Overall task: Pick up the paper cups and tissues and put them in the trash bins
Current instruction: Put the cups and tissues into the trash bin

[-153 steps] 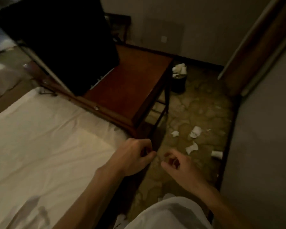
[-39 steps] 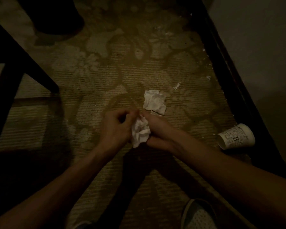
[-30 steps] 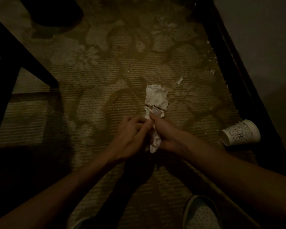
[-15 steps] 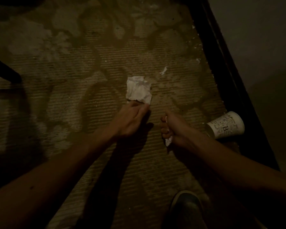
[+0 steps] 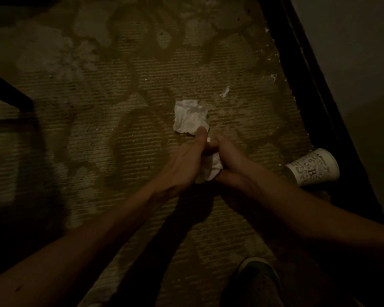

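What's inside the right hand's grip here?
A crumpled white tissue bulges from the right hand, beside the left hand. How much more it holds is covered by curled fingers.

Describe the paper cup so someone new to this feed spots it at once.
Follow the patterned carpet to the dark baseboard along its right edge. There, just right of the right hand, the paper cup lies on its side. It is smooth-walled and printed with dark lettering, unlike the plain crumpled tissue farther left.
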